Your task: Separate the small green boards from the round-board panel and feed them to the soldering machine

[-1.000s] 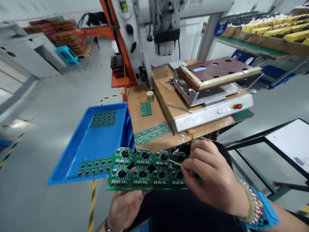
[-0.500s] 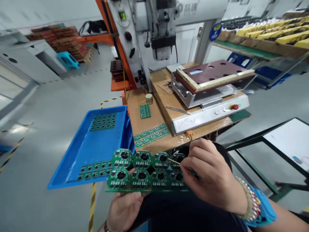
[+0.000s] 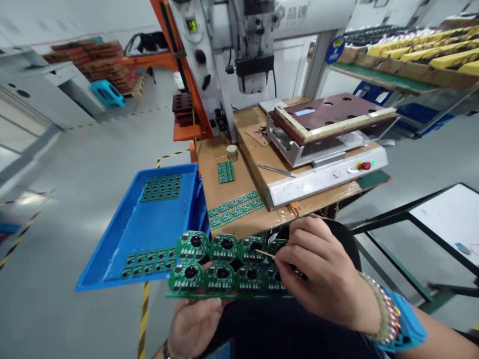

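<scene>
A green circuit board panel (image 3: pixel 220 286), made of two rows of rounded boards with black round blobs, lies across my left hand (image 3: pixel 194 324). That hand grips the panel from below, its thumb at the near edge and the other fingers mostly hidden underneath. Over the panel's right end, my right hand (image 3: pixel 322 274) pinches a thin pale stick (image 3: pixel 266 254). The stick's tip is at the black blob of a far-row board, third from the left; I cannot tell whether it touches. My right hand hides the panel's right end.
At left, a blue tray (image 3: pixel 105 249) holds several panels. On the bench lie a panel (image 3: pixel 236 209), a smaller board (image 3: pixel 226 172), a small jar (image 3: pixel 232 152) and tweezers (image 3: pixel 275 170). A machine with a brown fixture plate (image 3: pixel 337 112) stands behind.
The right hand and stick have shifted slightly left, bringing the tip farther over the third far-row blob. The panel sits slightly farther right in view.
</scene>
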{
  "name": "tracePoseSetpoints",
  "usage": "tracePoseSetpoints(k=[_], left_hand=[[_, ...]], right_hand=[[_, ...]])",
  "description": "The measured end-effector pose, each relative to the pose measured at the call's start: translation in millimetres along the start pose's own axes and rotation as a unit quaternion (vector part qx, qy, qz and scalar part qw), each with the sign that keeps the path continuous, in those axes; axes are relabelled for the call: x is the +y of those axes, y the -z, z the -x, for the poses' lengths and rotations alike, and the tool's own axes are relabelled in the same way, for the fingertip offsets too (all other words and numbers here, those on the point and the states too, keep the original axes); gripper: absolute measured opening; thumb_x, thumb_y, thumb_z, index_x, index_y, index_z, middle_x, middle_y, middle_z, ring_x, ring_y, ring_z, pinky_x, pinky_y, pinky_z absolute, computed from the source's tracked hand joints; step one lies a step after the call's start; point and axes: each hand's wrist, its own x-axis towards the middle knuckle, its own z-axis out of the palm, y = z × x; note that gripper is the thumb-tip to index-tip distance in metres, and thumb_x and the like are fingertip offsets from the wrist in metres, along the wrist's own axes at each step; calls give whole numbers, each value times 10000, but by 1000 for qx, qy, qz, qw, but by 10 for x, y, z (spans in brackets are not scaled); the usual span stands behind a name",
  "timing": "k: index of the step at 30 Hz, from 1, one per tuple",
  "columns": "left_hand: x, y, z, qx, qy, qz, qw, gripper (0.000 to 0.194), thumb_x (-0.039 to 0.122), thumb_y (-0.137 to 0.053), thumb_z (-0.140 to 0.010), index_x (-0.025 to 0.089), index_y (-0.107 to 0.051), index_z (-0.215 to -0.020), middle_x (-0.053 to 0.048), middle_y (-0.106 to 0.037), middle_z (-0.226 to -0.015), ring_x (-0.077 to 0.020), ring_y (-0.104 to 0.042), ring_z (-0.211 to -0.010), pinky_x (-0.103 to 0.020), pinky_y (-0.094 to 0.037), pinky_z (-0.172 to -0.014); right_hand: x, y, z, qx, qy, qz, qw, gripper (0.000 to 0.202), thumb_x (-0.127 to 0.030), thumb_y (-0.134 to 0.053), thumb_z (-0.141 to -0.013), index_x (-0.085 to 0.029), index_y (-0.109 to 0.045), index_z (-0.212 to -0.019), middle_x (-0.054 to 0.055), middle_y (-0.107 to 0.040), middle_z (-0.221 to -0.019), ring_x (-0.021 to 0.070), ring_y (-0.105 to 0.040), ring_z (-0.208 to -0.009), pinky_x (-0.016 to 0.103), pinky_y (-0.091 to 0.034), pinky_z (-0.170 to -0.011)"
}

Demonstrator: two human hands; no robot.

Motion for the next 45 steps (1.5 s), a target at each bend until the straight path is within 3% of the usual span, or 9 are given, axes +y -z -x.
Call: tracePoseSetpoints(k=[13, 24, 31, 39, 45], left_hand=[[3, 85, -10, -12, 17, 6, 1000, 478, 51, -721, -625, 347, -706, -1000, 27, -748, -932, -178, -679, -829, -251, -542, -771], [-4, 65, -23, 10, 0, -3, 1000, 523, 40, -721, -614, 377, -696, -1013, 24, -748, -932, -219, -683, -850, -274, -561, -741], [-8, 104, 0, 33, 2, -9, 999, 434, 48, -723, -615, 345, -726, -932, 34, -749, -916, -193, -685, -823, -267, -555, -762], [0, -70, -61, 59, -10, 21, 998, 335, 32, -702, -600, 276, -734, -828, 33, -755, -844, -198, -686, -803, -291, -574, -720], [2, -156, -105, 71, 7, 9, 997, 367, 41, -673, -647, 295, -722, -906, 24, -748, -903, -225, -675, -846, -367, -570, -749]], right_hand=[[47, 9, 20, 6, -10, 13, 1000, 106, -64, -549, -755, -157, -595, -734, 31, -527, -647, 164, -441, -742, 334, -399, -676], [-3, 24, 31, 7, -7, 5, 1000, 121, -57, -541, -750, -159, -591, -711, 28, -530, -630, 164, -455, -736, 327, -408, -680], [9, -14, 37, -9, -5, 10, 1000, 101, -73, -555, -754, -157, -606, -728, 29, -536, -628, 173, -474, -753, 335, -410, -696], [55, 69, 20, -12, -20, 48, 999, 136, -94, -532, -771, -172, -595, -678, 32, -518, -634, 172, -466, -726, 323, -388, -638], [17, -4, 82, -32, -7, 18, 999, 110, -70, -551, -751, -163, -594, -709, 29, -518, -639, 176, -464, -760, 324, -398, -665]])
